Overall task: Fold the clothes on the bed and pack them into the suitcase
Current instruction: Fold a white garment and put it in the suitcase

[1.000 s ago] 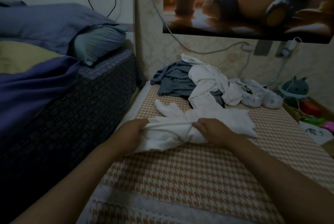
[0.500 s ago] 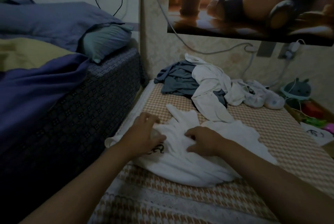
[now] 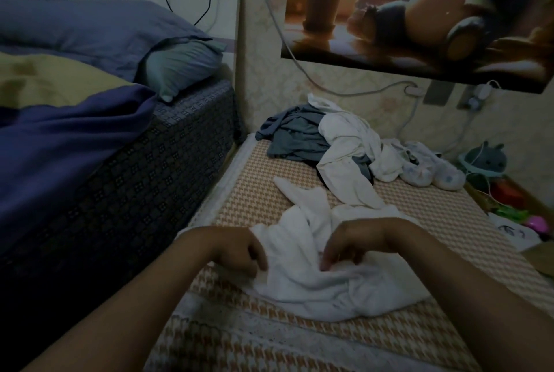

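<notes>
Gripping a crumpled white garment (image 3: 317, 281) at two points, both hands work low over the bed (image 3: 434, 215), which is covered with an orange-and-white houndstooth mat. The left hand (image 3: 239, 251) has its fingers curled round the garment's left edge, near the side of the bed. The right hand (image 3: 347, 247) points its bent fingers downward and pinches a fold near the middle of the cloth. The garment lies bunched on the mat between and below the hands, with one narrow part stretching away toward the far end.

Farther back, against the wall, sits a pile of clothes (image 3: 344, 146) not yet folded — a grey piece (image 3: 290, 134) on the left, white pieces draped over and beside it. Just to the right of the pile lie two pale soft items (image 3: 431, 172); what they are is hard to tell. A green plush toy (image 3: 485, 158) sits in the far right corner.

To the left stands a higher bed (image 3: 168, 167) with a dark patterned side, a blue duvet (image 3: 75, 143) and a grey-green pillow (image 3: 183, 65). A poster (image 3: 419, 11) hangs on the wall above the pile, and a grey cable (image 3: 353, 91) runs below it to a wall socket.
</notes>
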`<state>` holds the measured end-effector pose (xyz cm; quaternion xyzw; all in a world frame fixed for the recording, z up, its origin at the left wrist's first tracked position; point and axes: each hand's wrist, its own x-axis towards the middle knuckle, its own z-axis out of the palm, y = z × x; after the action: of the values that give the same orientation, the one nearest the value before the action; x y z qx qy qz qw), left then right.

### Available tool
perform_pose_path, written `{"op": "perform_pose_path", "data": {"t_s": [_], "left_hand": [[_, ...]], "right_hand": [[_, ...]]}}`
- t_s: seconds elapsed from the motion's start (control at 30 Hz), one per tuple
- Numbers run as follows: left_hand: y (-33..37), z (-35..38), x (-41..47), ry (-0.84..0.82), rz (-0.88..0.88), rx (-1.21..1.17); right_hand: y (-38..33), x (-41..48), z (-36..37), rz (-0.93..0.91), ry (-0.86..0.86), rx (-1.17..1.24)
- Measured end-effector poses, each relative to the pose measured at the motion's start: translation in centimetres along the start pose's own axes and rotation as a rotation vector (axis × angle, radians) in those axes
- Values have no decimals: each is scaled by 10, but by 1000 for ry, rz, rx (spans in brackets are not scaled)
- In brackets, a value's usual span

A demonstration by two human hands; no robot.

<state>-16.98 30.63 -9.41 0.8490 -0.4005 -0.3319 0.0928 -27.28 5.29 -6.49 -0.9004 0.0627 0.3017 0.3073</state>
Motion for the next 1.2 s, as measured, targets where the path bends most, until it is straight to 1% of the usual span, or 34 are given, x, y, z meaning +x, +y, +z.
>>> {"op": "perform_pose_path", "data": {"t_s": [0.03, 0.07, 0.1, 0.13, 0.17, 0.2, 0.23, 0.27, 0.3, 0.33, 0.37, 0.4, 0.47, 0.5, 0.53, 0.57, 0.63, 0.7, 0.73, 0.77, 0.83, 0.87, 0.9, 0.97, 1.0, 1.03, 1.07, 1.1, 1.13, 1.17, 1.2], "left_hand": [[-1, 2, -1, 27, -6, -59], [-2, 2, 0, 113, 9, -96], [-2, 0, 2, 220, 26, -100], [-5, 0, 8, 321, 43, -103], [-5, 2, 10, 386, 43, -127], [-7, 3, 12, 411, 19, -190], [-10, 6, 16, 399, -22, -237], [-12, 8, 19, 365, -42, -233], [-12, 9, 20, 354, -21, -177], [-10, 9, 22, 384, 15, -113], [-7, 6, 24, 459, 39, -71], [-2, 1, 26, 578, 48, -67], [10, -12, 34, 835, 11, -63], [18, -21, 38, 945, -3, -36], [27, -29, 46, 1012, -12, -12], [36, -38, 55, 1032, -14, -14], [59, -55, 72, 1028, 12, -115], [86, -73, 92, 1079, 85, -198], [99, -82, 103, 1076, 141, -244], [112, -90, 114, 1037, 217, -296], [131, -100, 135, 841, 327, -374], [138, -101, 144, 770, 346, -361], [141, -99, 152, 737, 368, -333], [140, -85, 163, 703, 398, -281], [134, -75, 167, 689, 410, -235], [127, -64, 167, 686, 422, -160], [118, -53, 168, 694, 428, -94], [109, -42, 168, 715, 443, -50], [100, -32, 166, 749, 456, -30], [93, -23, 163, 789, 451, -31], [87, -15, 157, 825, 434, -20]], "right_hand": [[1, 5, 4, 21, 63, 48], [1, 13, 5, 9, 228, 106], [-1, 21, 9, -44, 404, 185], [-4, 26, 13, -107, 477, 255], [-8, 30, 16, -161, 468, 275], [-9, 35, 19, -193, 419, 194], [-12, 36, 22, -210, 375, 75], [-14, 38, 23, -237, 372, -18], [-16, 39, 20, -257, 418, -40], [-19, 38, 15, -263, 507, 13], [-19, 37, 8, -255, 623, 67], [-17, 35, 0, -250, 744, 105], [-9, 30, -16, -282, 948, 214], [-4, 26, -21, -304, 1021, 297], [2, 23, -25, -301, 1074, 368], [7, 19, -29, -300, 1115, 426], [19, 16, -38, -291, 1197, 478], [30, 14, -53, -273, 1292, 403], [38, 13, -62, -249, 1318, 355], [47, 13, -70, -216, 1322, 335], [69, 11, -84, -139, 1266, 367], [85, 11, -89, -108, 1233, 359], [101, 10, -92, -59, 1179, 303], [132, 11, -93, 117, 974, 136], [143, 12, -92, 225, 862, 80], [150, 15, -89, 334, 784, 48], [152, 17, -84, 426, 765, -5], [150, 20, -78, 470, 797, -93], [145, 21, -72, 428, 872, -173], [137, 20, -67, 298, 959, -222], [126, 18, -61, 119, 998, -214]]}}
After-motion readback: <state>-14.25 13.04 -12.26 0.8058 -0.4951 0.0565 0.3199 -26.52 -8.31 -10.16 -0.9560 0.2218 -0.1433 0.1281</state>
